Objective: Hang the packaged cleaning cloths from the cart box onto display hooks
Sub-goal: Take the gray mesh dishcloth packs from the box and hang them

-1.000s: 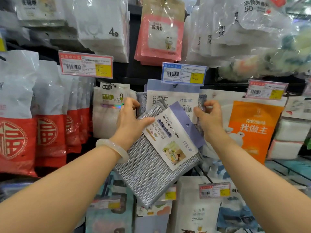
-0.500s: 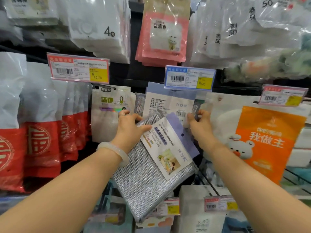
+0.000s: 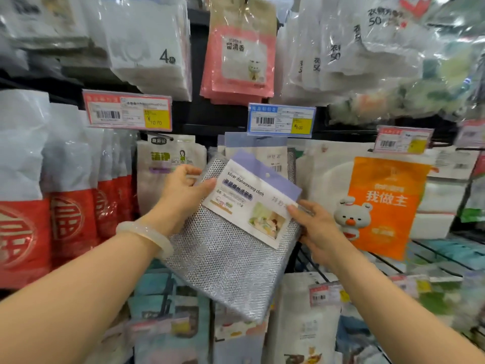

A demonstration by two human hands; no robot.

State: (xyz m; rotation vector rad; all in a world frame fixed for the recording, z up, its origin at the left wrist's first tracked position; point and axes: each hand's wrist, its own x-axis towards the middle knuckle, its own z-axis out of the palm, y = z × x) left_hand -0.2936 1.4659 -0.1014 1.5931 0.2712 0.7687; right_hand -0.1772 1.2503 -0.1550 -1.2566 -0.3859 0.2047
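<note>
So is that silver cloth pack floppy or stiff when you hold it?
Probably floppy: the silver cloth pack is thin mesh, and its lower corner hangs below the left hand and right hand. The paper label looks flat, so likely stiffer. It seems light, since fingertips hold it.

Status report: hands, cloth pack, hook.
Left hand and right hand both grip the cloth pack. Pack tilted, not hung. Hung packs behind; hook hidden.

Bright, even light; glare on plastic, edges blurred and warped
</note>
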